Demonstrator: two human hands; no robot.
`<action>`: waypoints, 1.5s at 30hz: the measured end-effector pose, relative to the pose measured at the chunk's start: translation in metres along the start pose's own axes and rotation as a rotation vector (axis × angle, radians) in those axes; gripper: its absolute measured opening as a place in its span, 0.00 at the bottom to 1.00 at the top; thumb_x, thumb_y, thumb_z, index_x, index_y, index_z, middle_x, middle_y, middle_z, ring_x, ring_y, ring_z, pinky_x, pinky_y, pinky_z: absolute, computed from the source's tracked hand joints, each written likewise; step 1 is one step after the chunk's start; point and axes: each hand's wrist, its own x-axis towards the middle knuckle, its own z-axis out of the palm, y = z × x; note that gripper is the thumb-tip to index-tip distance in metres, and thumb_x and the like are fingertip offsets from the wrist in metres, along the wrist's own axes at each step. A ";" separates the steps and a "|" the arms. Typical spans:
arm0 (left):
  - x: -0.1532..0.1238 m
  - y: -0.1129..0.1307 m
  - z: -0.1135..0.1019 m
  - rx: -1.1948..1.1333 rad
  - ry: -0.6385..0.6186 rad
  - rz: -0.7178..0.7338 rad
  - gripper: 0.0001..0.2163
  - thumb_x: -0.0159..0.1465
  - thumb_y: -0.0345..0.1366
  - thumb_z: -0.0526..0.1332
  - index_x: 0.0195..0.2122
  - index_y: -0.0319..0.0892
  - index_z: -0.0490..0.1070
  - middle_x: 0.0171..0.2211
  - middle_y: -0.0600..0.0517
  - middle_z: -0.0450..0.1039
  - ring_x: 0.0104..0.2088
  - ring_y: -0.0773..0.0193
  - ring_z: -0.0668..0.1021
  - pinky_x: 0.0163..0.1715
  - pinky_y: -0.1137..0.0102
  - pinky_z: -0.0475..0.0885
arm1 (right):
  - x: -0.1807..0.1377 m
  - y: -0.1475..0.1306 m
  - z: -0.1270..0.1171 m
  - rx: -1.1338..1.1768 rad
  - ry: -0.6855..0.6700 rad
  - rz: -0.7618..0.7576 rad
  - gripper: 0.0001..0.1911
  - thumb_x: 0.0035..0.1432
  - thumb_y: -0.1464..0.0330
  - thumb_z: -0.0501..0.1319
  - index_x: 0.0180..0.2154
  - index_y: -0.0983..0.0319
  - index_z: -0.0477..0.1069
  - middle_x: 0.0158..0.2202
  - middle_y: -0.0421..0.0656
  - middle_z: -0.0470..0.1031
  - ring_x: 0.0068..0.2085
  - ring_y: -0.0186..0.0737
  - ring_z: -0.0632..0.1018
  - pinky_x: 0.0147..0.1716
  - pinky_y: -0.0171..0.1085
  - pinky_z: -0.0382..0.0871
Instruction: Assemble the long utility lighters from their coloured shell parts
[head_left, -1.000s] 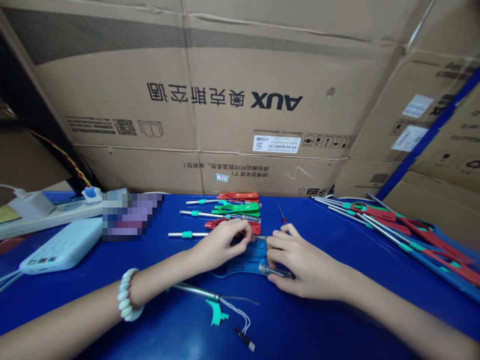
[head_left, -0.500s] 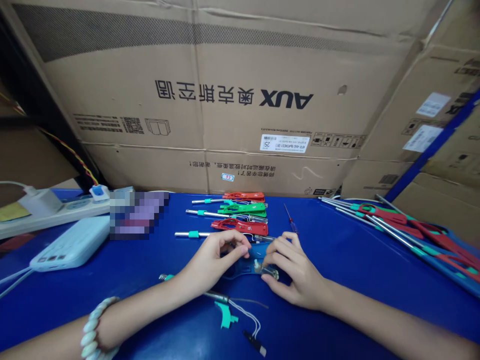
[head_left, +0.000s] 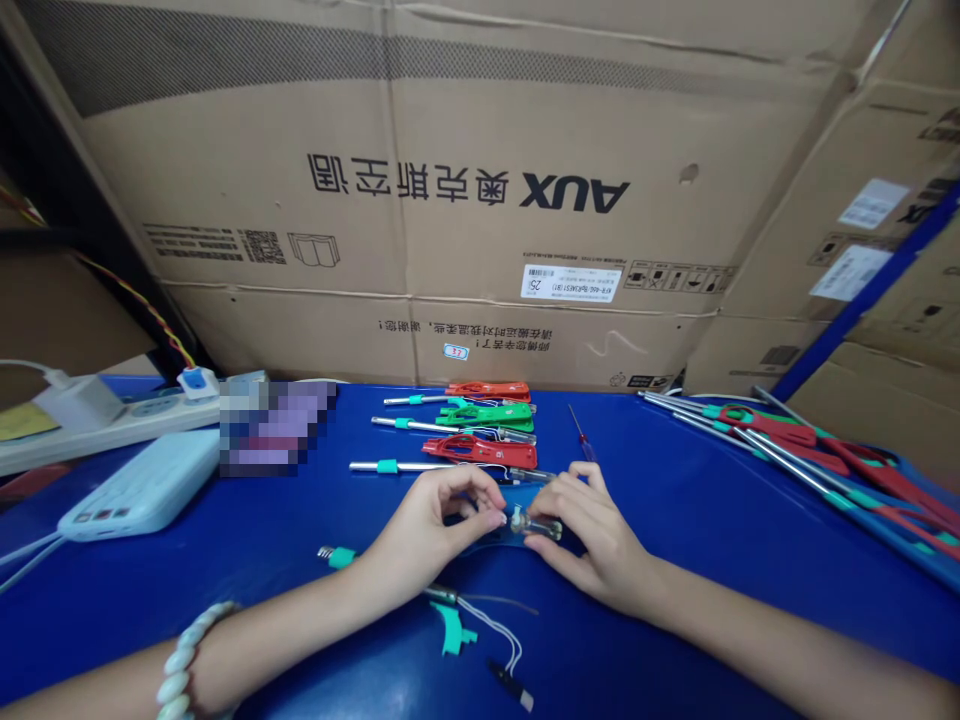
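My left hand (head_left: 435, 525) and my right hand (head_left: 589, 530) meet at the middle of the blue table (head_left: 720, 530). Both pinch a small clear glass tube (head_left: 538, 525) with a metal end, held just above a translucent blue plastic handle piece (head_left: 495, 540) that lies under my fingers. A metal rod (head_left: 442, 595) with a teal clip runs under my left wrist. Beside it lie a loose teal plastic part (head_left: 456, 632) and thin white wires with a small connector (head_left: 504, 668).
Finished red and green handled rods (head_left: 480, 425) lie in a row behind my hands, with a small red screwdriver (head_left: 579, 432). More rods (head_left: 810, 455) pile at the right. A power bank (head_left: 142, 485) and power strip (head_left: 112, 420) sit left. Cardboard boxes (head_left: 465, 200) wall the back.
My hands drew closer together. The right hand lifted the glass tube from the table's surface up to the left fingertips, over the blue piece.
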 end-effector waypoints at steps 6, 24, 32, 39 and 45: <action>-0.003 0.002 0.002 0.019 0.012 0.025 0.05 0.57 0.34 0.64 0.29 0.38 0.69 0.26 0.55 0.69 0.28 0.68 0.71 0.31 0.73 0.67 | 0.001 -0.001 -0.001 -0.043 -0.018 -0.034 0.08 0.65 0.67 0.53 0.41 0.63 0.67 0.32 0.43 0.73 0.33 0.38 0.71 0.42 0.42 0.56; -0.003 0.002 0.001 0.066 0.009 0.016 0.05 0.58 0.35 0.62 0.29 0.39 0.72 0.27 0.54 0.72 0.28 0.67 0.72 0.31 0.72 0.67 | 0.002 -0.003 -0.002 -0.042 -0.008 -0.090 0.07 0.66 0.68 0.53 0.41 0.63 0.67 0.31 0.42 0.73 0.32 0.36 0.71 0.41 0.42 0.56; -0.004 0.001 0.001 0.115 0.021 0.073 0.04 0.60 0.33 0.62 0.29 0.39 0.74 0.29 0.52 0.72 0.30 0.66 0.73 0.31 0.72 0.67 | 0.001 -0.003 -0.002 -0.028 -0.019 -0.096 0.07 0.65 0.69 0.54 0.42 0.64 0.67 0.32 0.43 0.73 0.32 0.37 0.70 0.41 0.42 0.55; -0.007 0.004 0.001 0.241 0.055 0.134 0.02 0.60 0.31 0.62 0.32 0.40 0.74 0.30 0.52 0.75 0.31 0.65 0.75 0.33 0.72 0.68 | 0.002 -0.002 -0.002 -0.021 -0.021 -0.093 0.06 0.65 0.69 0.54 0.42 0.64 0.67 0.32 0.43 0.73 0.33 0.38 0.70 0.41 0.42 0.55; -0.011 0.009 -0.001 0.390 0.025 0.278 0.04 0.63 0.28 0.60 0.32 0.40 0.72 0.29 0.54 0.73 0.31 0.67 0.74 0.34 0.72 0.67 | 0.001 -0.002 0.000 -0.021 -0.033 -0.093 0.07 0.66 0.69 0.53 0.41 0.64 0.67 0.32 0.43 0.73 0.33 0.37 0.70 0.40 0.42 0.54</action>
